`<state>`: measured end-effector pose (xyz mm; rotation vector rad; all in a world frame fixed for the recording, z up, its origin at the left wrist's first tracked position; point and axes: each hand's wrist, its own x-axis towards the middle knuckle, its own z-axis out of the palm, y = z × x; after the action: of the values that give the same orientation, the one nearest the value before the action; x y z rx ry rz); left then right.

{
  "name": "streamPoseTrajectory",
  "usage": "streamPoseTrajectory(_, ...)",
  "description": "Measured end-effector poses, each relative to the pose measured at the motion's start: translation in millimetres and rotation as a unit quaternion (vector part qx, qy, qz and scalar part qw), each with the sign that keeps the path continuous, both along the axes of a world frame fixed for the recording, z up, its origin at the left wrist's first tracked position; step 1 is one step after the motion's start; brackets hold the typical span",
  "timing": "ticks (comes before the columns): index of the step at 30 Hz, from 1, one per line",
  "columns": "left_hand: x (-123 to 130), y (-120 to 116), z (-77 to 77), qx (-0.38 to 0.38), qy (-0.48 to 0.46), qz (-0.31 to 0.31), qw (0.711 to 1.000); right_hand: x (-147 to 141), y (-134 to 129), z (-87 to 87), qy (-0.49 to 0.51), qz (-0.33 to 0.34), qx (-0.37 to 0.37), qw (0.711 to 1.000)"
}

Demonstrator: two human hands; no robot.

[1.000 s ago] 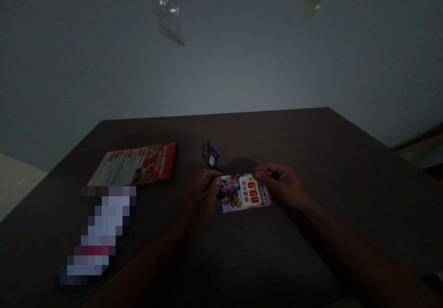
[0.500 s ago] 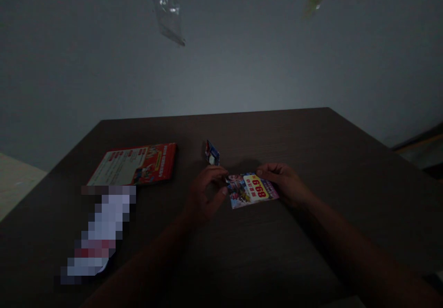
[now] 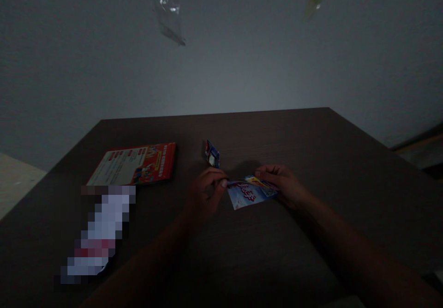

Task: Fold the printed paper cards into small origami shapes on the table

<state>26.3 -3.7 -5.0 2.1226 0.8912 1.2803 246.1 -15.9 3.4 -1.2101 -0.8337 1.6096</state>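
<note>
A small printed leaflet (image 3: 244,197) lies between my hands, just above or on the table. Its lower panel is light blue with red lettering. A yellow and red panel along its far edge is bent up and seen at a steep slant. My left hand (image 3: 209,190) pinches the leaflet's far left corner between thumb and fingers. At the far right, my right hand (image 3: 282,183) grips the leaflet with its thumb on top; the fingers beneath are partly hidden. Just beyond my left hand stands a small folded dark-blue printed card (image 3: 212,154).
A red box or booklet (image 3: 162,162) with a pale text panel lies at the left. Nearer me is a pixelated white item (image 3: 104,232). The dark wooden table (image 3: 277,132) meets a grey wall (image 3: 221,68) with clear plastic (image 3: 168,10) stuck on it.
My left thumb and fingers have closed on the leaflet's corner. The yellow price panel has lifted and tilted away, uncovering the light-blue panel. My right hand has stayed nearly in place.
</note>
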Motion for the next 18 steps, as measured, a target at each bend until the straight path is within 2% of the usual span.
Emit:
streamPoseTrajectory(6,2.6,-2.4,-1.7,0.026,0.047,0.044,0.998,-2.4,-0.2,-2.5,0.000,0.000,-0.018,1.000)
streamPoseTrajectory(11,2.2,-3.6,-4.7,0.044,0.100,0.052,0.993,-2.4,-0.2,-2.0,-0.002,0.005,-0.019,1.000)
streamPoseTrajectory(18,0.7,-1.2,-6.8,0.023,0.197,0.068,0.978,-5.3,1.4,-7.8,-0.052,0.020,-0.001,0.998)
